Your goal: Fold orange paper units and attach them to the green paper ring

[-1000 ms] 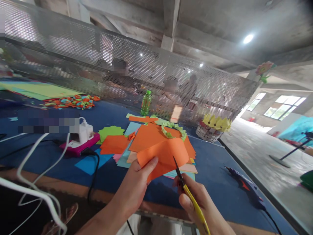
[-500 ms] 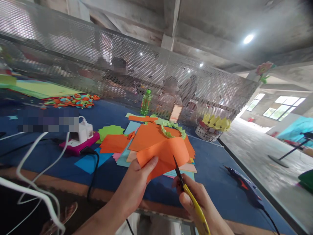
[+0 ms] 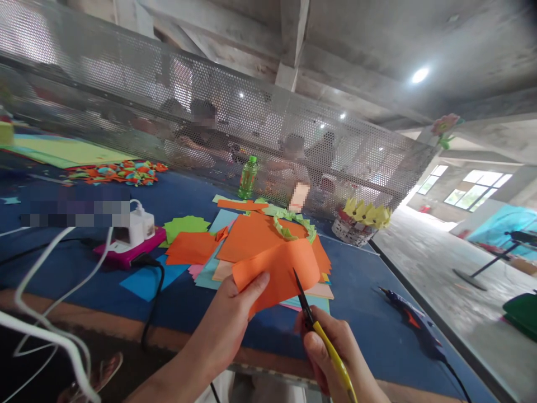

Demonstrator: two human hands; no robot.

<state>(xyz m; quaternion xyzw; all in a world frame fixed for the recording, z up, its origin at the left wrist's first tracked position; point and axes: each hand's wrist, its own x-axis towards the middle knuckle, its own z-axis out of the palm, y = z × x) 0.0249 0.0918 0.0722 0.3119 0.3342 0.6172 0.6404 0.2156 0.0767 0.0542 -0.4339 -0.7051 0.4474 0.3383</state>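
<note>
An orange sheet of paper [image 3: 279, 274], curled over at its right side, is pinched between the thumb and fingers of my left hand [image 3: 241, 305]. In my right hand [image 3: 331, 341] is a pair of scissors [image 3: 329, 344] with yellow handles and dark blades. The blade tips lie against the right part of the orange paper; whether they have cut into it I cannot tell. Behind it lies a stack of coloured sheets [image 3: 243, 238], orange on top. A ring of folded light green paper [image 3: 286, 231] rests on the stack.
A glue gun [image 3: 413, 322] lies at the right of the blue table [image 3: 356, 302]. A pink power strip [image 3: 126, 252] with white plugs and cables sits at left. Farther back stand a green bottle [image 3: 249, 178], a basket [image 3: 354, 228] and a perforated metal screen [image 3: 251, 106], people behind it.
The whole view has shifted slightly, so things on the table appear a little farther left. Both hands keep nearly the same hold on the orange paper and the scissors.
</note>
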